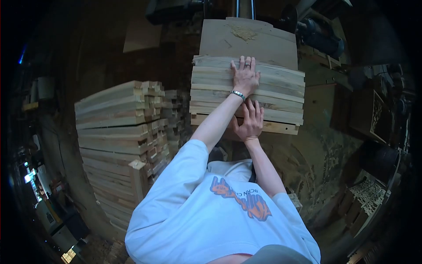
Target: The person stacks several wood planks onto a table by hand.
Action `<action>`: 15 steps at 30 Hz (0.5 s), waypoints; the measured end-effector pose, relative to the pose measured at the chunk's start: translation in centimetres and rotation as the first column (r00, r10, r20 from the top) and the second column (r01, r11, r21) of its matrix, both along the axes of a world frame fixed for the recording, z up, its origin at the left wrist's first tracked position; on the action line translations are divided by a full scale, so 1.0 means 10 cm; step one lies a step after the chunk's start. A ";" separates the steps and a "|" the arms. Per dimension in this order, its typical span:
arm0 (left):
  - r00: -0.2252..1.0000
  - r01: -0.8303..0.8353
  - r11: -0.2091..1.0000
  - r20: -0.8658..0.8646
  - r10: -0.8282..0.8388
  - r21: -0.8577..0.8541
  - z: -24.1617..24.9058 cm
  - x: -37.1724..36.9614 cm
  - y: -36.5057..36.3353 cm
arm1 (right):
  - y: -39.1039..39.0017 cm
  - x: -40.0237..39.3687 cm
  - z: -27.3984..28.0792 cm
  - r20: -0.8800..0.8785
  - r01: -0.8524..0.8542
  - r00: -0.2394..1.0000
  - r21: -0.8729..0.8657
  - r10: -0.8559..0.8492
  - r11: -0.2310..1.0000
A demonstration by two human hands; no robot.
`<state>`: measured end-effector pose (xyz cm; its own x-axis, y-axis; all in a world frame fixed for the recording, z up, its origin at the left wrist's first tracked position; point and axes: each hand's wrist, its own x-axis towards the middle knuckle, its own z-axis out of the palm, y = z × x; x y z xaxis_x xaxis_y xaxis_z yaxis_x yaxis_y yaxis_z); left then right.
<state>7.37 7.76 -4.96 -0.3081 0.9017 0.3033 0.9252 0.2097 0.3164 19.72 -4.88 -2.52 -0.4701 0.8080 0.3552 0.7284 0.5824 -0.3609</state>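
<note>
"At twelve o'clock from my chest, the slats (274, 91) lie side by side across the worktop (268, 46), their ends a little uneven."

"And your fingers?"

"Open, all of them. My left fingers (247, 68) are spread flat over the slats toward twelve; my right fingers (252, 112) lie extended over the nearer part, at six. Neither set is curled round anything, and I can't tell how hard they press."

"How would the wood handle?"

"Stiff, I'd judge; each slat light alone, weighty as a bundle. I'd expect fair grip, and splinters rather than breakage. If loose, they could slide: there's a dark gap beside the slat nearest me."

"Where would you take hold?"

"One slat, near both ends, at three and nine. Several together, I'd squeeze the outer long edges, at twelve and six, so none slips out."

"Anything else about?"

"A timber stack (112, 156) at ten o'clock, and sawdust (243, 33) beyond the slats, at twelve."
</note>
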 end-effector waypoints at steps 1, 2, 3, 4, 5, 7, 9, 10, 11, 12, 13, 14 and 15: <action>1.000 0.002 1.000 0.026 -0.002 -0.004 -0.02 -0.03 0.06 | 0.07 -0.04 -0.02 0.008 -0.002 1.000 -0.016 0.002 1.000; 1.000 0.005 1.000 0.021 -0.005 0.004 -0.04 -0.07 0.16 | 0.17 -0.09 -0.01 0.003 0.001 1.000 -0.007 -0.001 1.000; 1.000 -0.003 1.000 0.005 0.003 0.018 -0.07 -0.11 0.26 | 0.27 -0.14 -0.01 0.004 0.001 1.000 -0.004 -0.001 1.000; 1.000 -0.012 0.999 -0.010 0.012 0.030 -0.10 -0.15 0.35 | 0.36 -0.19 -0.01 0.006 0.001 1.000 -0.003 -0.001 1.000; 1.000 -0.013 0.999 -0.012 0.014 0.035 -0.11 -0.20 0.47 | 0.47 -0.24 -0.02 0.003 0.000 1.000 0.001 0.000 1.000; 1.000 -0.026 0.998 -0.017 0.027 0.057 -0.13 -0.33 0.74 | 0.76 -0.38 -0.04 -0.007 0.008 1.000 0.008 -0.008 1.000; 0.999 -0.035 0.998 -0.005 0.035 0.061 -0.12 -0.55 1.18 | 1.20 -0.59 -0.07 -0.018 0.004 1.000 0.024 -0.004 1.000; 0.999 -0.041 0.997 0.013 0.040 0.065 -0.10 -0.63 1.38 | 1.40 -0.68 -0.06 -0.024 0.005 1.000 0.040 -0.004 0.999; 0.999 -0.053 0.995 0.015 0.052 0.089 -0.10 -0.71 1.57 | 1.57 -0.76 -0.07 -0.026 0.002 1.000 0.043 -0.001 0.999; 0.999 -0.051 0.995 0.016 0.050 0.081 -0.09 -0.79 1.74 | 1.74 -0.83 -0.09 -0.024 0.004 1.000 0.034 -0.003 0.999; 0.998 -0.062 0.994 0.028 0.060 0.088 -0.06 -0.88 1.95 | 1.94 -0.91 -0.11 -0.030 -0.006 1.000 0.057 0.008 0.998; 0.997 -0.071 0.993 0.040 0.067 0.089 -0.04 -0.97 2.15 | 2.13 -1.01 -0.12 -0.034 -0.014 0.999 0.076 0.016 0.997; 0.997 -0.067 0.995 0.046 0.064 0.071 -0.01 -1.05 2.32 | 2.29 -1.10 -0.12 -0.055 -0.014 0.998 0.093 0.019 0.996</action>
<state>-3.12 30.91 -5.11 -0.3802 0.8551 0.3526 0.8953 0.2445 0.3724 8.76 18.01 -3.76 -0.4605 0.7629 0.4538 0.6988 0.6268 -0.3447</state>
